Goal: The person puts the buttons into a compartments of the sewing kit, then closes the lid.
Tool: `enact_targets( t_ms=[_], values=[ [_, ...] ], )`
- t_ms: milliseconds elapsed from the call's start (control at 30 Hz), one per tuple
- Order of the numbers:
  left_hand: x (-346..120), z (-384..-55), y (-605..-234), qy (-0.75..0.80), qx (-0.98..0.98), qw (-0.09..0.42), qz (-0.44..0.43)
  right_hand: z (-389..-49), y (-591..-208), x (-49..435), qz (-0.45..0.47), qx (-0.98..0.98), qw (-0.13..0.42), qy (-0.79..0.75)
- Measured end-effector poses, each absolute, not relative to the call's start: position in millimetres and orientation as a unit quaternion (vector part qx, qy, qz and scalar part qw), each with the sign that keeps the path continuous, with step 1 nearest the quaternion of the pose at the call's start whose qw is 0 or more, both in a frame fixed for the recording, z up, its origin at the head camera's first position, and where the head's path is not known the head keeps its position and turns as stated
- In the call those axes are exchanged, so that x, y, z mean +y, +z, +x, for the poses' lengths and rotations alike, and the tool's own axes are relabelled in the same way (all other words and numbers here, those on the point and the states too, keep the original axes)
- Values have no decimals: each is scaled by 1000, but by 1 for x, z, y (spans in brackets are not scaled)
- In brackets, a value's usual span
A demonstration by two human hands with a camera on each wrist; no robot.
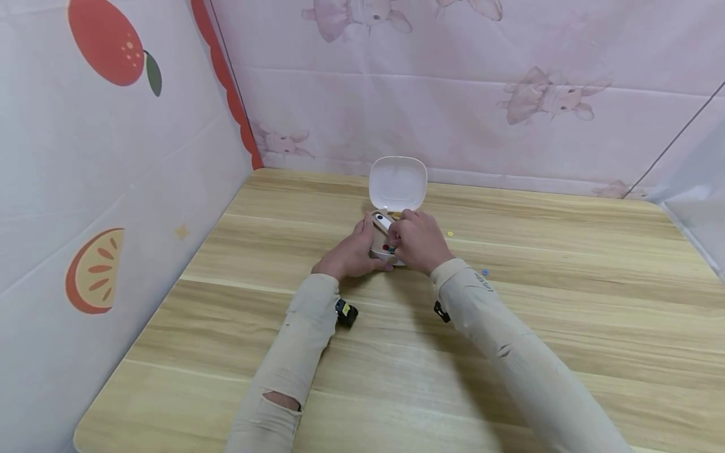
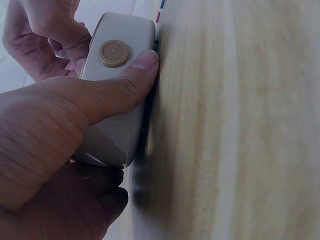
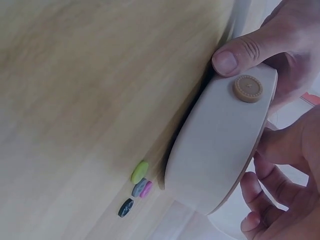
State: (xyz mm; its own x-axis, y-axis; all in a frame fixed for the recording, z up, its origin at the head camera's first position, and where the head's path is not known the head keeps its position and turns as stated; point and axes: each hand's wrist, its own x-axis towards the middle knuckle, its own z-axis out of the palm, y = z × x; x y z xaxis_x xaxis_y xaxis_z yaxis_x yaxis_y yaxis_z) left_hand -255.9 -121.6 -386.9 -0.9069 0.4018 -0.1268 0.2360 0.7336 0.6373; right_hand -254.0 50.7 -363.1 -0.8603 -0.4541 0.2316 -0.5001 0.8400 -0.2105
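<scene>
A small white sewing box (image 1: pixel 381 255) stands on the table with its white lid (image 1: pixel 398 182) tipped up at the back. My left hand (image 1: pixel 354 251) grips the box at its left side, thumb pressed on the front wall beside a round brown button-shaped catch (image 2: pixel 114 52). Over the right part of the box is my right hand (image 1: pixel 421 242), fingers bent at the inside. Whether those fingers pinch anything is hidden. Beside them, a white elongated piece with a dark dot (image 1: pixel 384 221) shows within the box, along with small red and green bits.
On the wooden table (image 1: pixel 566 283), a yellow button (image 1: pixel 450 234) and a blue button (image 1: pixel 484 272) lie right of the box. The right wrist view shows green (image 3: pixel 140 172), grey, pink and black (image 3: pixel 126 207) buttons near it. A fabric backdrop (image 1: pixel 453 126) rises behind the table.
</scene>
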Motion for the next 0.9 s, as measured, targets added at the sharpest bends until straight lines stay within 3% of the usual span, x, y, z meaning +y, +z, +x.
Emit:
enact_targets(
  t_ms=[900],
  values=[
    [-122,-254,-385,322,922,137,166,-254,-361,50,250,-958,63,122]
  ],
)
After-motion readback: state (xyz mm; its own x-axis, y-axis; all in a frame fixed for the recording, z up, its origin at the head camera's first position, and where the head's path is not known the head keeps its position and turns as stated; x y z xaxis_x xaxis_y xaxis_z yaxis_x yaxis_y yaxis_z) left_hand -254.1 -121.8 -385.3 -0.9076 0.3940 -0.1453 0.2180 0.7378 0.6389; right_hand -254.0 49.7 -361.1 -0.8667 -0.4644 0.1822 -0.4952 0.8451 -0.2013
